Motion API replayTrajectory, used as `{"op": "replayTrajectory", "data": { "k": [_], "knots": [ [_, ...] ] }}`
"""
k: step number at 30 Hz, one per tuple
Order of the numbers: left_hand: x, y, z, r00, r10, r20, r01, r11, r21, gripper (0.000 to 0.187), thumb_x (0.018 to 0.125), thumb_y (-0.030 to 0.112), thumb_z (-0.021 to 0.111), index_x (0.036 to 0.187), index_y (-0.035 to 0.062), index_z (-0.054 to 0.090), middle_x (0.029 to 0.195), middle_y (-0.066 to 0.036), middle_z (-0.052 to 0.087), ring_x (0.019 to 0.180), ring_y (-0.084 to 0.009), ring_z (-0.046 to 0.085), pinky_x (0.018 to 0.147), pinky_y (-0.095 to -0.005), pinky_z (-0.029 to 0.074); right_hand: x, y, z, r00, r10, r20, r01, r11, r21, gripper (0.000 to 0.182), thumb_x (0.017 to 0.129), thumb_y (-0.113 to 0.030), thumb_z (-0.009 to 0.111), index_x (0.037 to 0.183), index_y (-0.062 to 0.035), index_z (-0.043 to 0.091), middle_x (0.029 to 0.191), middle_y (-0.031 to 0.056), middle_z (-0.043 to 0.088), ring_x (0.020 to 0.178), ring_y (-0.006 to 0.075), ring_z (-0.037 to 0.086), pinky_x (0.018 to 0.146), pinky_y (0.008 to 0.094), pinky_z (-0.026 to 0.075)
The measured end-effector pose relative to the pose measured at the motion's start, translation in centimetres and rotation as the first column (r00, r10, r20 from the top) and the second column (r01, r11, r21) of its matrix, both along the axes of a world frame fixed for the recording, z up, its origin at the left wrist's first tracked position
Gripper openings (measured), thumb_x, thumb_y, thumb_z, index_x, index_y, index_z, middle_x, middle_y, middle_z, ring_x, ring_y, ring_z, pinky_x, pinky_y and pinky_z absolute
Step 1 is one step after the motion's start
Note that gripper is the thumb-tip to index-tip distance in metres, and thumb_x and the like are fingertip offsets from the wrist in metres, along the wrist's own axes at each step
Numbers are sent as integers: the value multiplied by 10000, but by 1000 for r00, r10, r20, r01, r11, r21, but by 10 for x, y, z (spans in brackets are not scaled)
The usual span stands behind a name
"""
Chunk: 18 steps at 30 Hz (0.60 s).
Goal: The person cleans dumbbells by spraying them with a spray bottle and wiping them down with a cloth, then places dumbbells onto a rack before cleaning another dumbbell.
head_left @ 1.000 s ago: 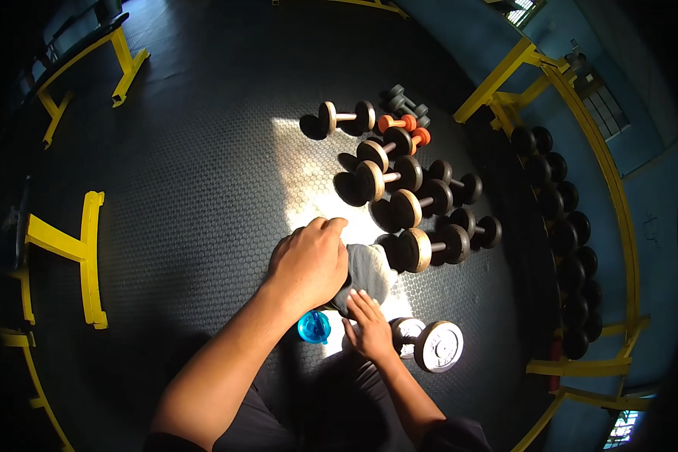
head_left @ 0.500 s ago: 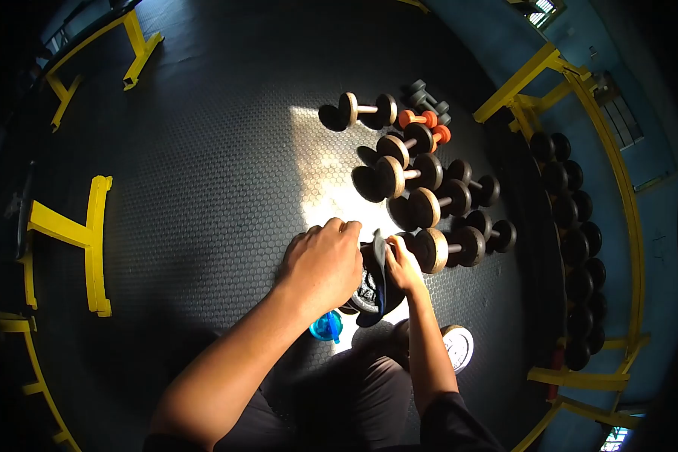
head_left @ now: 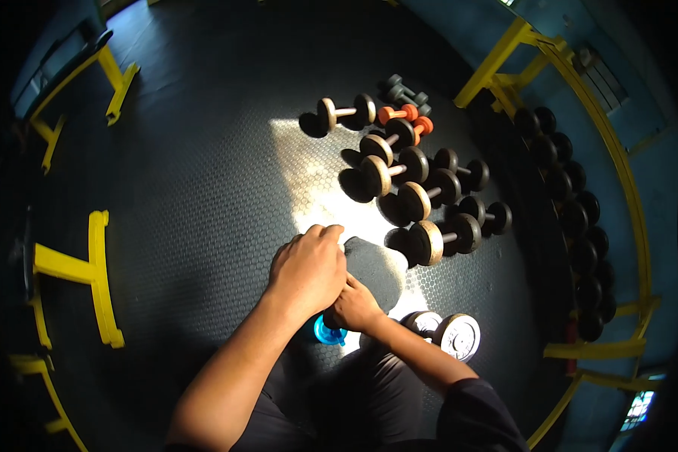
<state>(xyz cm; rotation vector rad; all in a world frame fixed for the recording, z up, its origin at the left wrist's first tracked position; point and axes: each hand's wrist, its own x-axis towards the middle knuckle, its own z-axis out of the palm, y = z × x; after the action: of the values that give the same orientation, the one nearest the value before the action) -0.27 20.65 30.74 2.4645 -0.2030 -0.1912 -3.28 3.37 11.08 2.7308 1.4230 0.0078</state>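
Note:
A dark grey cloth (head_left: 377, 273) hangs spread out in front of me, its right side lit by the sun. My left hand (head_left: 309, 262) is closed at the cloth's upper left edge, fingers curled under and partly hidden. Just below it, my right hand (head_left: 356, 305) grips the cloth's lower left part, close against the left hand. Whatever lies behind the cloth is hidden. Beneath the hands a blue bottle (head_left: 329, 331) stands on the floor, partly covered by my left forearm. To the right of it lies a dumbbell with pale plate faces (head_left: 458, 337).
Several black dumbbells (head_left: 428, 242) with worn rims lie in rows ahead to the right, with small orange dumbbells (head_left: 398, 114) farther off. A yellow rack (head_left: 631, 166) with more dumbbells lines the right wall. Yellow bench legs (head_left: 102, 279) stand on the left.
My right hand has moved left and down beside my left hand. The cloth, earlier seen edge-on by a lettered weight plate, now spreads broad and hides that plate. The view has shifted slightly.

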Motion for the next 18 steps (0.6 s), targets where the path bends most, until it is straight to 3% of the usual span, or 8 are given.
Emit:
{"op": "replayTrajectory", "data": {
  "k": [2,4,8,9,12,14,16,18],
  "knots": [
    [1,-2,-1,1000,9,-9,-9,1000,10,334,933,154,487,1226,18,570,1201,-220,601,1083,-398,598,943,-465,477,25,-6,5,997,32,-69,-24,994,110,400,814,-398,568,1077,-130,708,1167,50,640,1284,273,438,1187,446,179],
    [3,-4,-1,999,-20,-26,21,999,24,338,933,159,494,1233,23,568,1209,-221,597,1104,-398,587,954,-462,470,55,-11,28,980,-52,-190,80,987,139,412,801,-463,613,1000,-114,704,1056,70,649,1119,288,531,1090,459,316],
    [5,-9,3,999,-30,-20,30,1000,-2,345,932,170,512,1237,19,569,1219,-216,598,1129,-389,576,977,-452,456,75,-38,18,860,-350,-372,492,763,419,388,875,-434,603,975,-65,668,906,175,641,890,366,610,892,459,455],
    [5,-11,7,999,-29,-31,29,1000,-7,345,931,176,517,1232,17,572,1213,-217,601,1129,-388,576,977,-453,455,68,-40,16,809,-418,-413,586,616,526,362,893,-395,606,986,-48,650,922,199,649,886,392,615,831,450,489],
    [4,-13,8,999,-26,-18,26,1000,-16,349,927,186,526,1227,13,576,1203,-219,606,1127,-387,577,975,-453,455,38,-38,33,497,-729,-470,838,264,478,408,886,-390,633,1093,-38,642,981,229,661,953,403,625,821,458,503],
    [2,-12,3,1000,-24,7,24,1000,-12,352,925,190,530,1226,13,577,1197,-219,608,1125,-387,578,974,-452,455,20,-37,21,430,-759,-490,875,216,433,408,910,-330,609,1190,-32,601,1009,247,653,963,415,620,832,462,501],
    [0,-11,0,998,-60,15,60,998,-8,357,924,194,532,1231,16,577,1194,-216,610,1119,-385,581,971,-449,456,-1,-34,12,435,-857,-276,763,187,619,394,942,-258,561,1242,-3,548,1060,260,635,965,422,614,837,467,498],
    [-3,-10,0,998,-67,19,67,998,10,357,924,194,532,1230,17,578,1189,-215,612,1116,-386,582,969,-447,457,-26,-32,-3,407,-819,-404,783,86,615,439,953,-191,532,1295,77,473,1226,336,531,1088,472,553,905,472,472]
  ]
}}
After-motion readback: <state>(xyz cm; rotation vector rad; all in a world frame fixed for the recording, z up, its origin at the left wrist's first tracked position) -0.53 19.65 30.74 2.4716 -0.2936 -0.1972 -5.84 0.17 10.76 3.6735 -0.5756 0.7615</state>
